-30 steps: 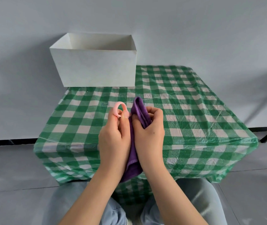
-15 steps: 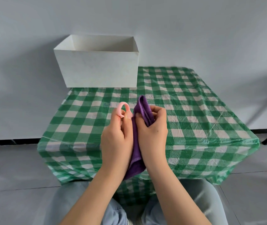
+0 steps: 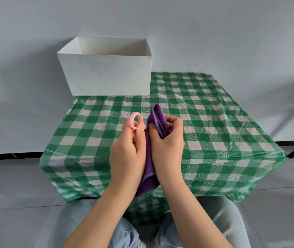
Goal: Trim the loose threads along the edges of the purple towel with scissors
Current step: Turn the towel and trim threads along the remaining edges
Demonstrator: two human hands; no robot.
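A folded purple towel (image 3: 149,169) hangs upright between both hands, above the near edge of the table. My right hand (image 3: 167,147) grips its upper folds, and the top of the towel pokes out above the fingers. My left hand (image 3: 127,153) holds the pink-handled scissors (image 3: 136,120); only one pink finger loop shows above the fingers. The blades are hidden behind the hand and the towel. The two hands press close together with the towel between them.
A table under a green and white checked cloth (image 3: 214,122) stands in front of me. An open white box (image 3: 107,68) sits at its back left corner against the grey wall. My knees in light jeans (image 3: 228,221) are below the table's front edge.
Both hands with the towel and scissors have stayed together in nearly the same grip. The view has shifted slightly, and the pink loop sits a little further from the towel's top.
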